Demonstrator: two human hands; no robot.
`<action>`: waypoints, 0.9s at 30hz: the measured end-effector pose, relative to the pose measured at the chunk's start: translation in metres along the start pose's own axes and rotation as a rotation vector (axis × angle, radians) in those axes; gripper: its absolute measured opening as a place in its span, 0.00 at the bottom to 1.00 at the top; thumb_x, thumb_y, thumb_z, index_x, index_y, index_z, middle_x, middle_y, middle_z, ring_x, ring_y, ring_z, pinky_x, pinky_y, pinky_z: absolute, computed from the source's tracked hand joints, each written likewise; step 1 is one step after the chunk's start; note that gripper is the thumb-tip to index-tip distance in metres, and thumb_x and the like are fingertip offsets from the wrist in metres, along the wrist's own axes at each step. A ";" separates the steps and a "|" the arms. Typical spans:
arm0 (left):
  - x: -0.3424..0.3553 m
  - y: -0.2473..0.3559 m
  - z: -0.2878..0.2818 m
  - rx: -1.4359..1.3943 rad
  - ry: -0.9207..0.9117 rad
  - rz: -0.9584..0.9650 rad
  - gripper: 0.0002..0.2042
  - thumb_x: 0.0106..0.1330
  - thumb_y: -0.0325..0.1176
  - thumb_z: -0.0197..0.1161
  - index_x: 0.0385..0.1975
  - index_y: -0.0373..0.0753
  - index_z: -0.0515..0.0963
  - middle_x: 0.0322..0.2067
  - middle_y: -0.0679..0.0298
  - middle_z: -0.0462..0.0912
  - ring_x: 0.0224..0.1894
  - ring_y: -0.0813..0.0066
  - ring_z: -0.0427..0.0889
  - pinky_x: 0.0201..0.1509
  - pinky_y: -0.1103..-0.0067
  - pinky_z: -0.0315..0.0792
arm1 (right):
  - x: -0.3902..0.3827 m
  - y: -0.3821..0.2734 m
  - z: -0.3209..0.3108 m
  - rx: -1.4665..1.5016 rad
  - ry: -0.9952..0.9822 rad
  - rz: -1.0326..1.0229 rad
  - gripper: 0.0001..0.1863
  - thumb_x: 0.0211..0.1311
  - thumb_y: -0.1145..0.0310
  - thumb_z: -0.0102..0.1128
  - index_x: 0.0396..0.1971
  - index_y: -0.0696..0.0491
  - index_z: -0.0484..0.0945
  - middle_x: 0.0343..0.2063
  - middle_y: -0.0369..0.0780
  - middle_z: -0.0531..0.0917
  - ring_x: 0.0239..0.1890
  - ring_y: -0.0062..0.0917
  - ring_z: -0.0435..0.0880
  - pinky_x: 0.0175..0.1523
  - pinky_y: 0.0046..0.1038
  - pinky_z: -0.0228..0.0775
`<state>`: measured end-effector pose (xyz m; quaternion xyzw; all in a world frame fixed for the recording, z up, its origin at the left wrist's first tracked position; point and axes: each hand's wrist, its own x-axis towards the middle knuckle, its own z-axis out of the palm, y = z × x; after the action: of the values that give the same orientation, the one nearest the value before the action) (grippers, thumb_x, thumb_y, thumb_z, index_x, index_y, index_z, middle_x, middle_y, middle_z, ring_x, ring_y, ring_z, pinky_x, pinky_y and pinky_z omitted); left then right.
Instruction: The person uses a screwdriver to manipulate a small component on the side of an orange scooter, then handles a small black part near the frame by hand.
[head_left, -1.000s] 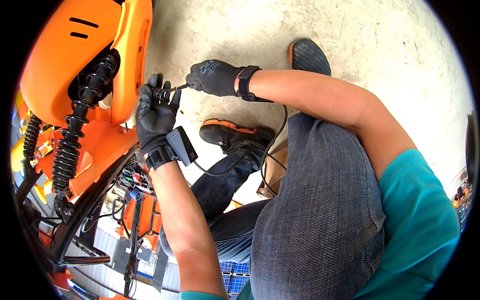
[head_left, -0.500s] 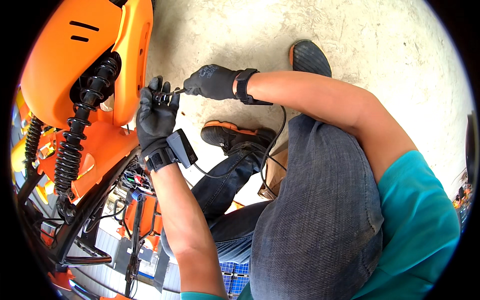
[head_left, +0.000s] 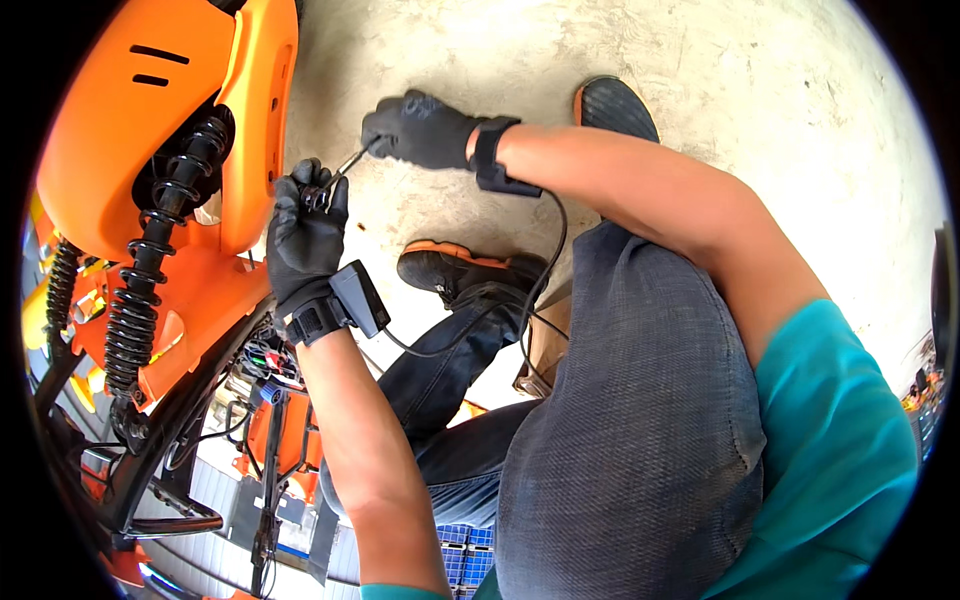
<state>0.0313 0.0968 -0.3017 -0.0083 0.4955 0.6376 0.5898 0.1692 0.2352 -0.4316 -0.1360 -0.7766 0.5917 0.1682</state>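
Observation:
My gloved left hand [head_left: 305, 245] is palm up beside the orange panel, its fingers curled around small dark, shiny metal parts [head_left: 316, 198] whose exact kind I cannot make out. My gloved right hand [head_left: 420, 130] is closed in a fist to the right of it and farther out. From that fist a thin metal rod-shaped tool [head_left: 348, 163] slants down to the parts in the left hand. The tool's grip end is hidden inside the right glove. Both wrists wear black straps, and a black box [head_left: 360, 298] is fixed at the left one.
On the left stands a vehicle with an orange body panel [head_left: 130, 120], a black coil-spring shock absorber [head_left: 150, 260] and a black tube frame [head_left: 150, 440]. A black cable [head_left: 555, 260] loops between my wrists. My shoes [head_left: 618, 108] rest on the concrete floor [head_left: 760, 90].
My right hand has moved up and slightly left, so the rod tool now slants more steeply. My left fingers have curled in more around the small parts.

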 end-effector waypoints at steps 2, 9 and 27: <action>-0.001 -0.002 0.003 -0.035 0.035 0.021 0.08 0.59 0.36 0.61 0.36 0.44 0.74 0.44 0.67 0.76 0.51 0.71 0.70 0.58 0.68 0.65 | 0.005 0.000 -0.020 -0.158 0.017 -0.093 0.08 0.57 0.60 0.53 0.28 0.48 0.76 0.28 0.39 0.77 0.35 0.31 0.75 0.46 0.32 0.64; 0.000 -0.003 0.005 -0.001 0.095 0.022 0.07 0.60 0.31 0.59 0.37 0.41 0.73 0.44 0.64 0.76 0.48 0.71 0.74 0.54 0.73 0.70 | 0.047 -0.060 -0.102 -0.079 -0.189 -0.094 0.10 0.54 0.60 0.55 0.28 0.51 0.76 0.27 0.37 0.78 0.36 0.31 0.76 0.44 0.31 0.67; -0.004 -0.005 0.003 0.017 0.253 0.016 0.09 0.62 0.37 0.59 0.39 0.44 0.75 0.45 0.65 0.76 0.51 0.69 0.74 0.58 0.67 0.67 | 0.066 -0.097 -0.084 0.702 0.227 0.014 0.16 0.63 0.55 0.53 0.37 0.53 0.79 0.24 0.32 0.79 0.23 0.12 0.73 0.29 0.15 0.66</action>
<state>0.0382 0.0944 -0.3012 -0.0797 0.5712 0.6322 0.5175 0.1432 0.3102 -0.3106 -0.1401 -0.5019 0.8042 0.2858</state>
